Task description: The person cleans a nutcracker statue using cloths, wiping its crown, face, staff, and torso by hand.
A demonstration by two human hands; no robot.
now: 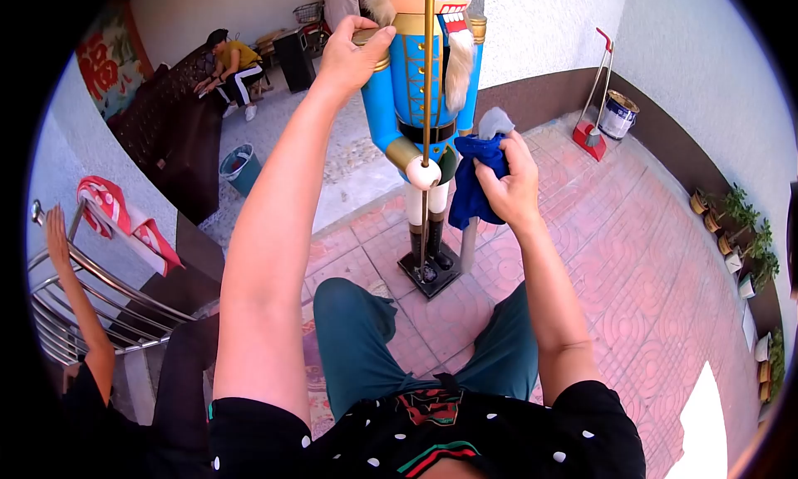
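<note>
A tall nutcracker figure (411,88) in a blue coat stands upright on a black base (430,273), a golden rod (428,72) running down its front through a white fist. My left hand (353,54) is on the figure's shoulder at the gold epaulette, fingers bent over it. Beside the figure's lower body, my right hand (509,180) grips a blue cloth (475,188), and a pale grey piece (496,122) sticks out above it. A greyish strip hangs below the cloth.
At left, another person's hand (56,234) touches a metal rack (108,300). A person (237,68) sits on a dark sofa (170,97) near a bin (240,168). A red dustpan (589,141), a bucket (618,115) and potted plants (736,209) line the right wall.
</note>
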